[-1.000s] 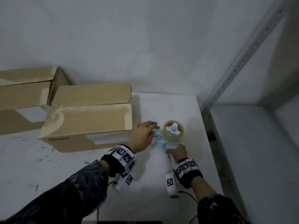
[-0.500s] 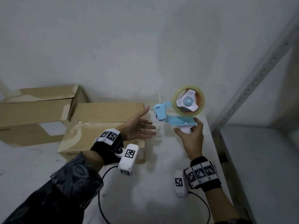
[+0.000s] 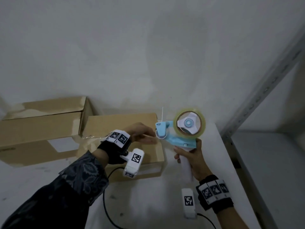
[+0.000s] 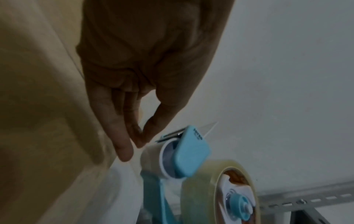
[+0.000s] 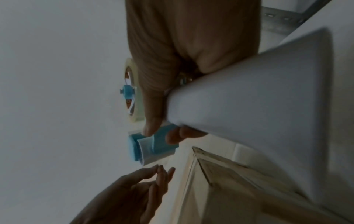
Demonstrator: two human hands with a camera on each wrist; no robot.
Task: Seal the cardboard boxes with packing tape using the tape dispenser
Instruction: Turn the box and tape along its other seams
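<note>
Head view: right hand wrapped round the white handle of the tape dispenser, held up off the tabletop; tape roll sits above the hand, the blue roller end juts toward the left hand; the dispenser's long axis looks roughly level, handle dropping down into the palm; left hand just beside the roller end, fingers reaching for it, holding nothing that I can make out; near cardboard box lies under and beyond the left hand, far cardboard box out past the left wrist; both show glossy strips along their tops, so some taping looks done, though whether either seam is fully closed I cannot tell. Left wrist view: thumb and fingers drawn toward each other with a small gap, tips just short of the roller; a clear strip stands up past the blue guard; no tape end between the fingertips that shows. Right wrist view: fingers curled tight on the handle, forefinger lying along the blue frame; left hand slack and spread below the roller end, near box corner beside it. Judgement: early in this pass; the tape end is yet to be caught, stuck to a box and drawn along a seam.
</note>
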